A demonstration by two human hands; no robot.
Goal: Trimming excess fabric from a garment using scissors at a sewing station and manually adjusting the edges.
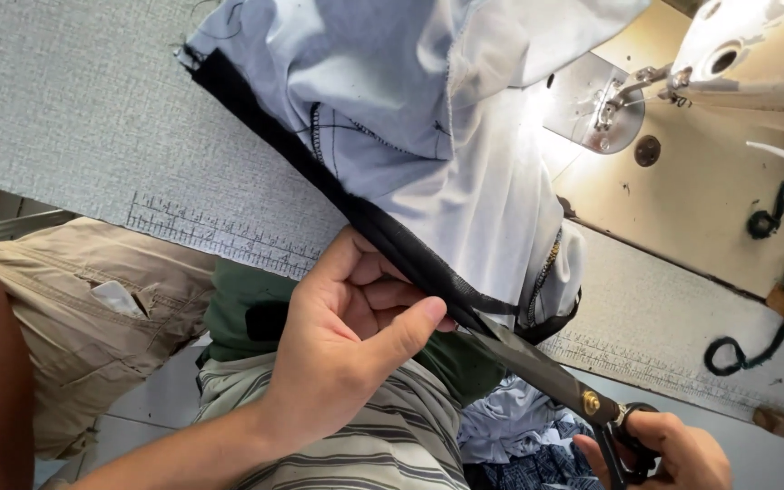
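Observation:
My left hand [351, 340] pinches the black trim edge [383, 231] of a pale blue-white garment [428, 136] that lies across the grey table. My right hand [673, 458], at the bottom right, grips the handles of black scissors [537, 367]. The blades point up and to the left and meet the black trim right beside my left thumb. A zipper runs along the garment's right fold.
A cream sewing machine [755, 54] with its metal needle plate [596, 109] stands at the upper right. The grey table [74, 118] has a printed ruler along its front edge. Black cords hang at the right. More fabric lies in my lap.

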